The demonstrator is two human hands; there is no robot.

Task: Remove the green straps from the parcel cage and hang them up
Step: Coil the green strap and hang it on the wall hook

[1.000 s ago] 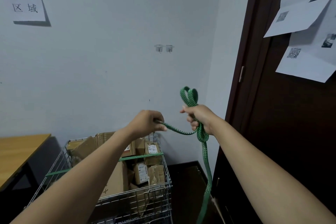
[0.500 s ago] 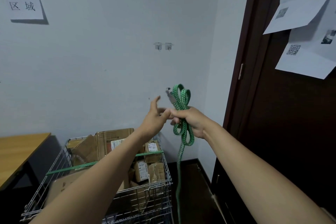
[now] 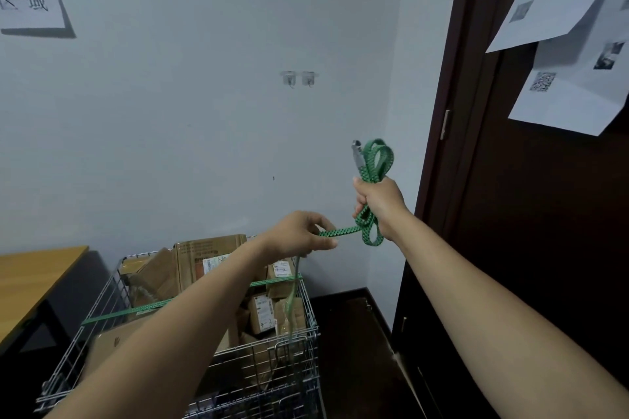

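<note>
My right hand [image 3: 379, 202] grips a coiled bundle of green strap [image 3: 376, 160] held up in front of the wall, loops and a grey metal end sticking out above the fist. From the bundle a length of the same strap runs left to my left hand [image 3: 301, 235], which pinches it; its blurred tail hangs down from that hand toward the cage. A second green strap [image 3: 153, 305] stretches across the top of the wire parcel cage [image 3: 299, 347] below, over cardboard parcels [image 3: 207, 258]. Two small wall hooks [image 3: 299, 77] sit above, bare.
A wooden table [image 3: 32, 279] stands at the left beside the cage. A dark brown door [image 3: 531, 214] with taped paper sheets fills the right. A paper sign with characters hangs at the upper left of the wall. The floor right of the cage is dark.
My left hand dropped from beside the bundle, slid down the strap and now pinches it lower left. My right hand with the coil stayed raised, and another loop hangs under it.
</note>
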